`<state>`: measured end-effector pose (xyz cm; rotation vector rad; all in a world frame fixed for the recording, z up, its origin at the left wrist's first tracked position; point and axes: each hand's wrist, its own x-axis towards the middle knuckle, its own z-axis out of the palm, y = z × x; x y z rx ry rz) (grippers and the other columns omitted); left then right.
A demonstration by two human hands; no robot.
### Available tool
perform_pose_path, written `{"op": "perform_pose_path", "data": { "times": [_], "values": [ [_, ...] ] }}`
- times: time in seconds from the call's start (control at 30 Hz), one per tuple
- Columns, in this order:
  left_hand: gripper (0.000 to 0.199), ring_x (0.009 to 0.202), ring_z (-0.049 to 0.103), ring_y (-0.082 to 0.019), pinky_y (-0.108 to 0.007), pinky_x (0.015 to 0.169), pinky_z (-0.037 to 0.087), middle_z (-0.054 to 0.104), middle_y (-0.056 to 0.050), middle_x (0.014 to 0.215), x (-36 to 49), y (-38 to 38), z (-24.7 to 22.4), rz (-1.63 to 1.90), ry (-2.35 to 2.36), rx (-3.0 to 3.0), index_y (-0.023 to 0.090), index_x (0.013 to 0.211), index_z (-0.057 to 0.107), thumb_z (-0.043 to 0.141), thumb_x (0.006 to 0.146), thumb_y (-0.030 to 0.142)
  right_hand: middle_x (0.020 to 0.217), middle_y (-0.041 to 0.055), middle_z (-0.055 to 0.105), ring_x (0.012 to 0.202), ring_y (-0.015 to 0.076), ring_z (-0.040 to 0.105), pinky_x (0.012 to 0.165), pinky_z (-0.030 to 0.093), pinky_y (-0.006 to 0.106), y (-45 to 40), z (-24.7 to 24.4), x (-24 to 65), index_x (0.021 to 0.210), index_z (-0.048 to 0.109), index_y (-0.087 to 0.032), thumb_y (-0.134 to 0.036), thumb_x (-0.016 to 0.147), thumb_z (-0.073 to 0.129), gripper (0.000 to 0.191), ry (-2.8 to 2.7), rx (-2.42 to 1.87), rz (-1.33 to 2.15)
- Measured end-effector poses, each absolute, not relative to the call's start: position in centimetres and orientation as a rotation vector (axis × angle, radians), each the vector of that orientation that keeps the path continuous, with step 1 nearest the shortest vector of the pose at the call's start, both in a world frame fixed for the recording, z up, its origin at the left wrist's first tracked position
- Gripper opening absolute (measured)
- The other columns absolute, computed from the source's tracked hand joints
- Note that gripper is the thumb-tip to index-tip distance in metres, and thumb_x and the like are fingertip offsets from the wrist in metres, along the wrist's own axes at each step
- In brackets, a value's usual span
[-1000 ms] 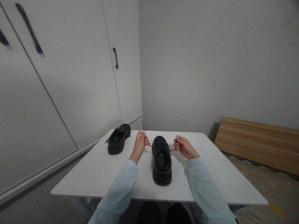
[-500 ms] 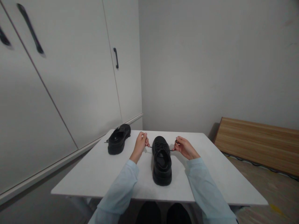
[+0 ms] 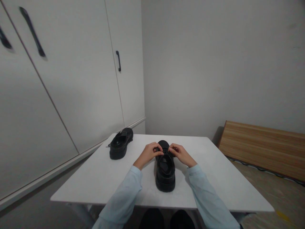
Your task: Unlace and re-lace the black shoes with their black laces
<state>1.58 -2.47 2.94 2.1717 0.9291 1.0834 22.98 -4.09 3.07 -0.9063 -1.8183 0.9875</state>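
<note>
A black lace-up shoe point(image 3: 165, 178) sits at the middle of the white table, its toe pointing away from me and its heel toward me. Over the lacing, my left hand point(image 3: 152, 150) comes in from the left with thumb and fingers pinched at the black shoelace. From the right, my right hand point(image 3: 178, 151) pinches at the lace too, a short way from the left fingertips. The fingers partly cover the lacing, and the lace ends are hard to make out. A second black shoe point(image 3: 118, 149) rests at the back left with a loose lace beside it.
The white table point(image 3: 95, 187) spreads under both shoes. White cabinet doors with dark handles point(image 3: 118, 61) rise on the left, close to the table's edge. Against the grey wall on the right leans a wood-grain board point(image 3: 259, 146), with a cable along its lower edge.
Both hands have moved inward from either side of the near shoe, where they held the lace ends pulled outward, to meet over the lacing. The shoes have stayed in place.
</note>
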Motion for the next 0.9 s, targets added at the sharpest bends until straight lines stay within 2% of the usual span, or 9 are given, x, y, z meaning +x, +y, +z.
{"op": "perform_pose_path", "data": {
  "times": [0.17, 0.3, 0.47, 0.63, 0.8, 0.9],
  "values": [
    [0.018, 0.063, 0.044, -0.012, -0.023, 0.059, 0.034, 0.048, 0.001, 0.068, 1.5, -2.5, 3.2, 1.091, 0.954, 2.208, 0.018, 0.073, 0.069, 0.067, 0.075, 0.036, 0.060, -0.0040, 0.048, 0.059, 0.0101, 0.040, 0.055, 0.030, 0.023, -4.2, 3.0, 23.5, 0.064, 0.057, -0.017, -0.045, 0.068, 0.074, 0.033, -1.959, -1.024, 0.832],
    [0.019, 0.062, 0.044, -0.012, -0.023, 0.060, 0.035, 0.046, 0.001, 0.067, 1.5, -2.6, 3.3, 1.090, 0.974, 2.214, 0.018, 0.068, 0.068, 0.067, 0.075, 0.036, 0.063, -0.0022, 0.052, 0.059, 0.0103, 0.044, 0.055, 0.033, 0.023, -4.5, 3.3, 24.0, 0.061, 0.057, -0.016, -0.046, 0.071, 0.070, 0.034, -2.017, -0.996, 0.948],
    [0.018, 0.066, 0.045, -0.013, -0.024, 0.064, 0.036, 0.049, 0.000, 0.071, 1.4, -2.4, 3.1, 1.088, 0.946, 2.206, 0.017, 0.067, 0.067, 0.069, 0.073, 0.034, 0.058, -0.0025, 0.052, 0.056, 0.0095, 0.043, 0.053, 0.032, 0.023, -5.1, 4.2, 24.1, 0.060, 0.059, -0.015, -0.043, 0.070, 0.071, 0.032, -2.039, -0.951, 1.105],
    [0.021, 0.069, 0.048, -0.014, -0.025, 0.065, 0.038, 0.053, -0.001, 0.072, 1.5, -2.4, 3.0, 1.104, 0.902, 2.202, 0.017, 0.069, 0.065, 0.066, 0.076, 0.037, 0.059, -0.0005, 0.056, 0.058, 0.0100, 0.044, 0.055, 0.033, 0.023, -5.4, 4.7, 24.4, 0.058, 0.064, -0.015, -0.041, 0.072, 0.070, 0.031, -2.085, -0.885, 1.134],
    [0.019, 0.068, 0.051, -0.014, -0.024, 0.063, 0.038, 0.057, 0.000, 0.071, 1.7, -2.7, 3.1, 1.080, 0.900, 2.149, 0.017, 0.071, 0.062, 0.066, 0.075, 0.036, 0.062, 0.0013, 0.061, 0.059, 0.0112, 0.050, 0.056, 0.037, 0.024, -5.6, 4.7, 24.5, 0.065, 0.071, -0.015, -0.038, 0.071, 0.072, 0.024, -2.034, -0.829, 1.164],
    [0.019, 0.068, 0.052, -0.014, -0.023, 0.062, 0.039, 0.058, 0.000, 0.071, 1.9, -2.9, 3.3, 1.069, 0.910, 2.109, 0.017, 0.071, 0.061, 0.066, 0.074, 0.034, 0.065, 0.0044, 0.068, 0.059, 0.0118, 0.055, 0.056, 0.039, 0.024, -5.8, 4.7, 24.3, 0.073, 0.073, -0.014, -0.040, 0.071, 0.073, 0.026, -1.961, -0.839, 1.305]
  ]
}}
